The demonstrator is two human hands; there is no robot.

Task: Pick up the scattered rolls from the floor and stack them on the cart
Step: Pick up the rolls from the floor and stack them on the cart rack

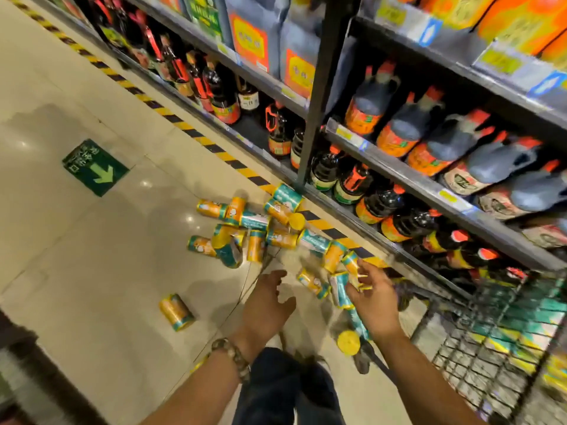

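Right now both hands are empty above the floor (92, 256): the left hand (267, 305) is loosely curled, and the right hand (376, 297) is spread just beside the nearest teal-and-yellow rolls (339, 286); I cannot tell whether it touches one. It seems best to grip the near rolls round the middle and swing them right to the wire cart (478, 342), which already holds some. The bottle shelf's lower edge (380, 240) crowds the far rolls, while open floor lies left, around the lone roll (176, 312).

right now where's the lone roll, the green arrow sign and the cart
lone roll (176, 312): head view, middle of its side
green arrow sign (95, 167): head view, its centre
cart (460, 358): head view, wire wall
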